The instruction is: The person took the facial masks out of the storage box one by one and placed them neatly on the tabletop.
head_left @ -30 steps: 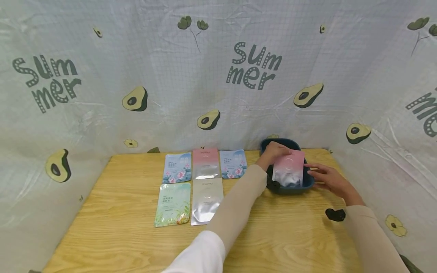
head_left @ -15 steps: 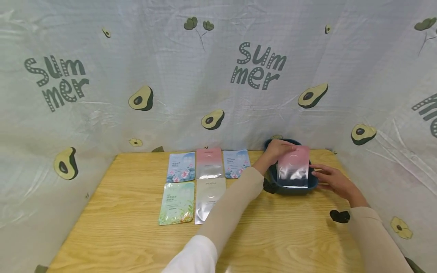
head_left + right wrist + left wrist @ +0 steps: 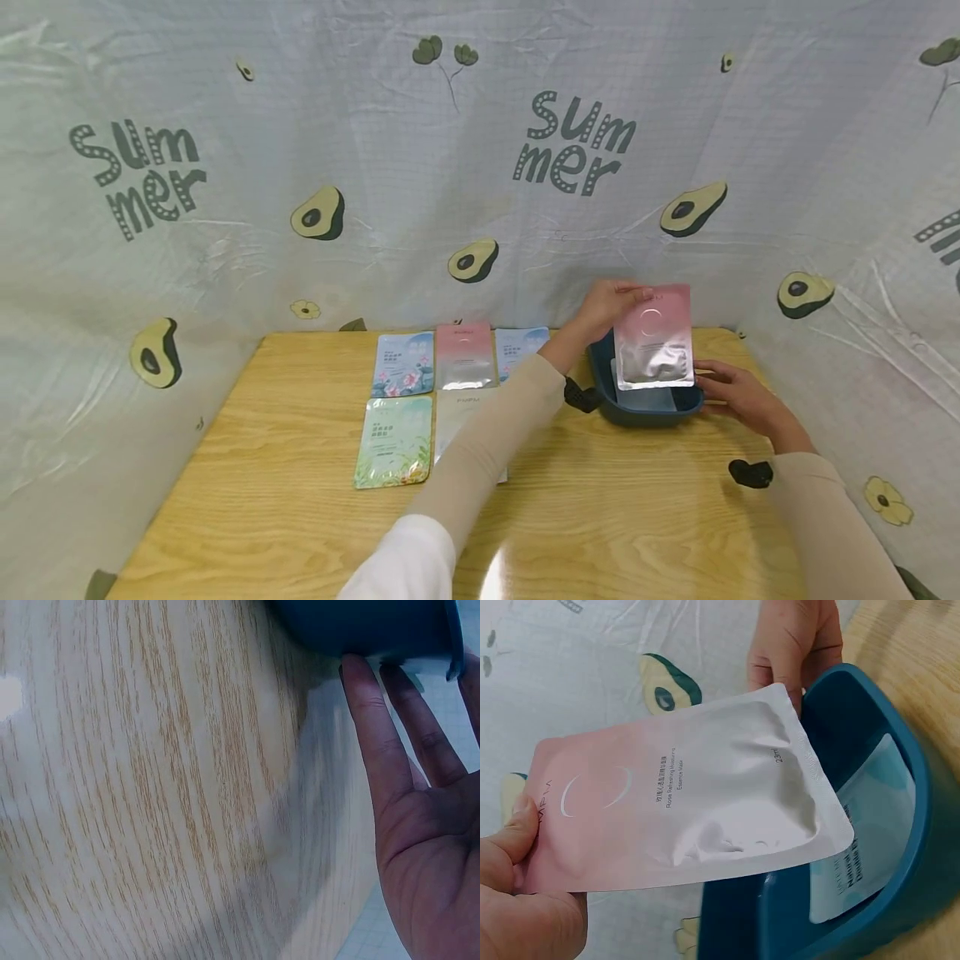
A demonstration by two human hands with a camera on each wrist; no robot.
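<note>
My left hand (image 3: 609,310) pinches a pink-and-silver sheet mask packet (image 3: 654,337) by its top left corner. In the left wrist view the packet (image 3: 682,795) slants over the open blue bin (image 3: 922,817), its printed front showing. Inside the bin lies a pale blue-and-white mask packet (image 3: 866,832). My right hand (image 3: 738,398) is at the bin's right side. In the right wrist view the fingers (image 3: 371,724) reach out fairly straight, with fingertips right at the blue wall (image 3: 375,626).
On the wooden table (image 3: 285,517), left of the bin, lie two blue floral packets (image 3: 405,365), a pink one (image 3: 465,357), a green one (image 3: 393,442) and a silver one (image 3: 450,417) partly behind my left sleeve. A printed curtain (image 3: 375,208) rises behind the table.
My left hand has lifted the pink-and-silver packet up from inside the bin, uncovering the pale packet below. My right hand stays beside the bin. The head view has shifted slightly.
</note>
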